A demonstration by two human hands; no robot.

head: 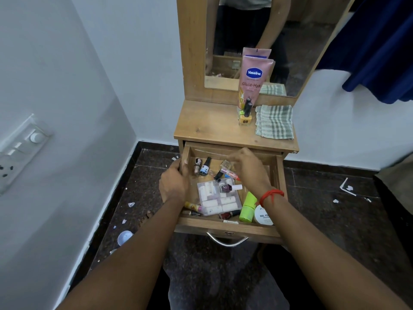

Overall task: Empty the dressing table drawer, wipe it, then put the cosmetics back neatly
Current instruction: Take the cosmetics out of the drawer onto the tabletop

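The light wooden dressing table (207, 128) with its mirror fills the centre of the frame. Its pulled-out wooden drawer (225, 227) sits at lower centre, holding scattered cosmetics. A green-and-white checked cloth (274, 121) lies on the tabletop, right of centre. The left hand (174, 182) grips the drawer's left wall. The right hand (248, 168) curls over a small clear glass bottle (225, 164) inside the drawer; I cannot tell whether it holds the bottle.

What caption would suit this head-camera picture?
Right hand reaches among cosmetics in the open drawer while left hand grips its side.
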